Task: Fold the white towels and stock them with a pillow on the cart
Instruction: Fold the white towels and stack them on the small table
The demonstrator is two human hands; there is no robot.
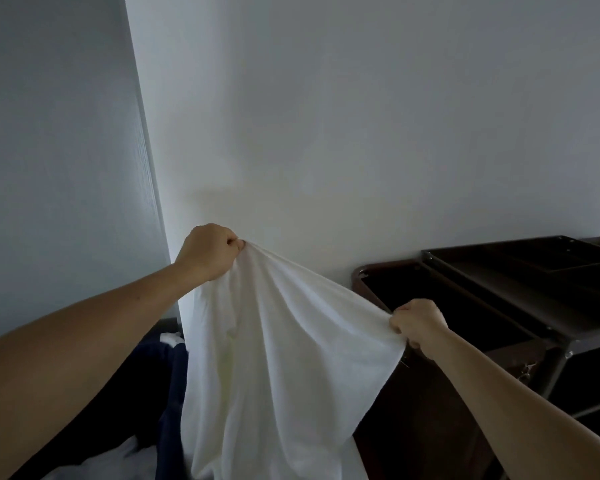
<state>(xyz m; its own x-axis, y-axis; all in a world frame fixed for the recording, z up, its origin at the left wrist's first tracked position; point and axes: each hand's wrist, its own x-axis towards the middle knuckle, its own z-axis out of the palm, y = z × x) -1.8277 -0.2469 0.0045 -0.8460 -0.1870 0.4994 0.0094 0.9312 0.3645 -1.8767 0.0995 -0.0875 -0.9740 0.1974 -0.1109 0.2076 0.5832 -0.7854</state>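
Both hands are raised in front of a white wall (361, 133), holding one white towel (281, 358) in the air.

- The left hand (208, 252) is the higher of the two. Its fingers are curled into a fist, with a gathered corner of the towel pinched at the knuckles.
- The right hand (418, 323) is lower and to the right. Its fingers are closed round the towel's upper edge.
- The towel is stretched between the two grips. It hangs in loose folds to the bottom of the view, unfolded, and no part of it lies on the cart.

Containers:
- The dark brown cart (482, 292) stands against the wall at the right, just behind the right hand.
- The cart's left end is an open-topped bin (361, 275). Its interior is in shadow, so its contents cannot be made out.
- Beside the bin, the top tray (499, 268) is divided into compartments. The far ones are cut off by the frame edge.

At lower left, behind the towel, lies dark blue fabric (170, 375), with white cloth (118, 455) below it. A grey panel (49, 133) fills the left side.
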